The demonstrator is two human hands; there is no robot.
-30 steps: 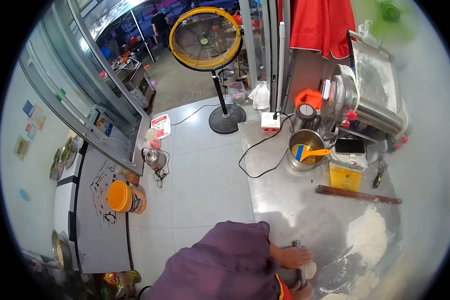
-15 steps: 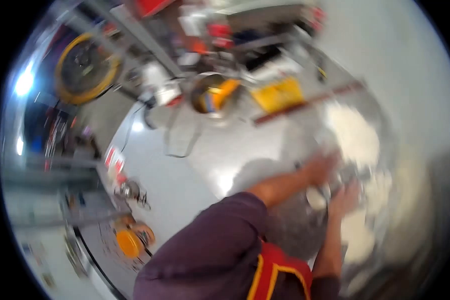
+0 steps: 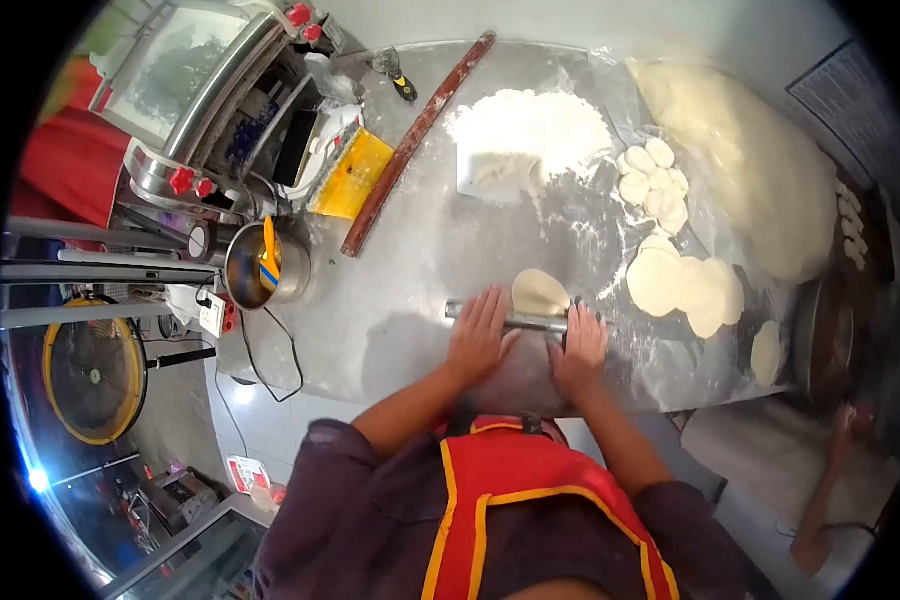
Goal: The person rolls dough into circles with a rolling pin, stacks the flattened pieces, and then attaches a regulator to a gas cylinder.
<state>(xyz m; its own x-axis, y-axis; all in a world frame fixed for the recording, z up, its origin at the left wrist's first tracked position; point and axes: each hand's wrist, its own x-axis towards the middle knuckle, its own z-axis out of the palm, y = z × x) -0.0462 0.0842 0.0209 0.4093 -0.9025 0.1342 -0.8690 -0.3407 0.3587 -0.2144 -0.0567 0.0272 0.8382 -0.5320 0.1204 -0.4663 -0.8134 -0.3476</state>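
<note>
A metal rolling pin (image 3: 530, 321) lies crosswise near the front edge of the grey worktop. My left hand (image 3: 481, 330) rests on its left end with fingers stretched forward. On the right end of the pin lies my right hand (image 3: 580, 345), its fingers also extended. Just beyond the pin, a flat piece of dough (image 3: 540, 293) touches it. Rolled dough rounds (image 3: 690, 285) overlap to the right, with small dough pieces (image 3: 656, 180) behind them. White flour (image 3: 535, 130) is heaped further back.
A long red-brown rod (image 3: 420, 140) lies diagonally beside a yellow scraper (image 3: 355, 175). At the left stand a metal pot (image 3: 267, 270) and a machine (image 3: 185, 100). Dough under plastic (image 3: 750, 160) is at the back right. Another person's arm (image 3: 830, 480) shows at the lower right.
The view has turned and become sharper. Both hands, blurred and near the dough before, are now flat on the rolling pin, with the flat dough just beyond it.
</note>
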